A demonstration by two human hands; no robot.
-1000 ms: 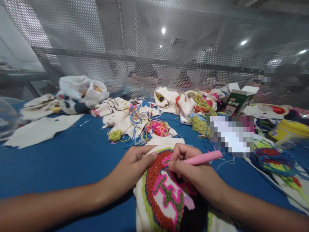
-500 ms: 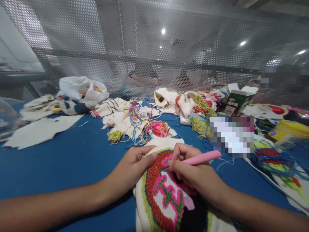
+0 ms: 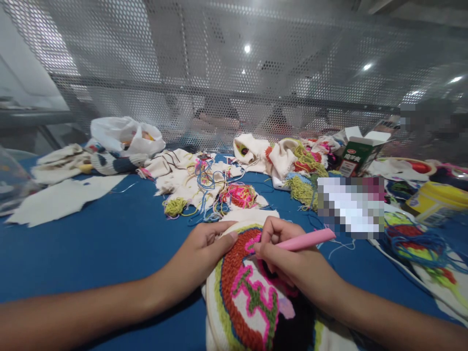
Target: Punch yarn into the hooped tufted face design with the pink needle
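Head view is showing me the embroidery hoop (image 3: 244, 297) lying on the blue table (image 3: 109, 243) at the near edge, right in front of me, with its stretched cloth carrying tufted yarn in rust red, pink, green and blue. I am seeing the right hand (image 3: 292, 265) resting on the far right part of the hoop, its fingers curled and pinching a pink punch needle (image 3: 305, 240); the tool is slanting up and away to the right while its tip end is pointing down into the pink yarn near the top of the design. I cannot tell whether the tip is actually piercing the cloth, since the fingers are covering it. The left hand (image 3: 199, 256) is lying along the hoop's left rim, fingers pressed together and laid flat, with the fingertips touching the far edge of the frame.

Beyond the hoop, loose yarn tangles (image 3: 239, 194) in pink, blue and yellow-green are lying on pieces of cream fabric (image 3: 175, 170). Further left, a white plastic bag (image 3: 126, 134) is sitting near the perforated metal screen (image 3: 234, 73). To the right, a green carton (image 3: 356, 153) is standing open, and a yellow tub (image 3: 435, 200) is sitting near the table's right edge.
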